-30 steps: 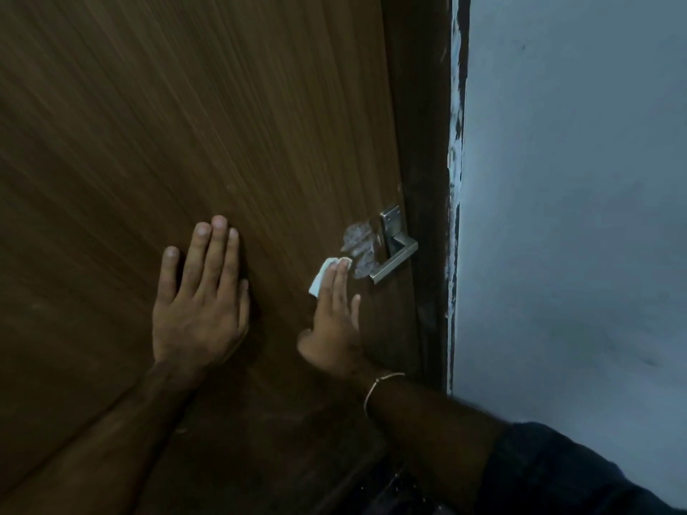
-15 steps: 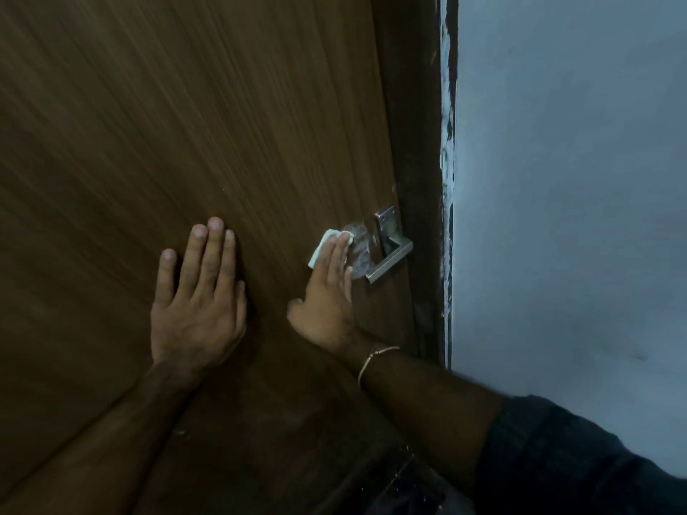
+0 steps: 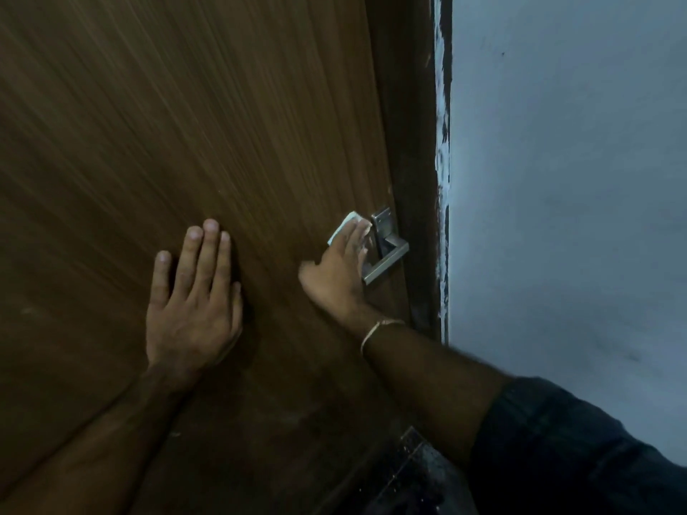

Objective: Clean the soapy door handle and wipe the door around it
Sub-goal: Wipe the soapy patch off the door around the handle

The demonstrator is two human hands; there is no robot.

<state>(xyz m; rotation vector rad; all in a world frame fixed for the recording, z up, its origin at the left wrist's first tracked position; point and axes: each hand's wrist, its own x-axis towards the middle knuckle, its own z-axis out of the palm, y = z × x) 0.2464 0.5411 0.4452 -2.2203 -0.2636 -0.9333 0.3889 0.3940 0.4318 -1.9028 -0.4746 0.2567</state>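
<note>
Right of frame centre, the right hand [image 3: 340, 271] presses a small white cloth [image 3: 344, 226] flat-fingered against the brown wooden door [image 3: 223, 124] beside the silver metal lever handle [image 3: 386, 254]; the left hand [image 3: 193, 295] braces, open-palmed. The wiping step looks underway; the lever itself likely comes next.

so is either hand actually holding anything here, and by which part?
Nothing is gripped. Right hand presses a white cloth flat against the door with straight fingers; left hand rests bare on the door.

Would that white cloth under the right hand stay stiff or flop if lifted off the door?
Probably floppy: the cloth looks thin, its corner peeking past the right hand. Likely very light, since flat fingers alone pin it by the handle. Possibly damp; unclear.
</note>
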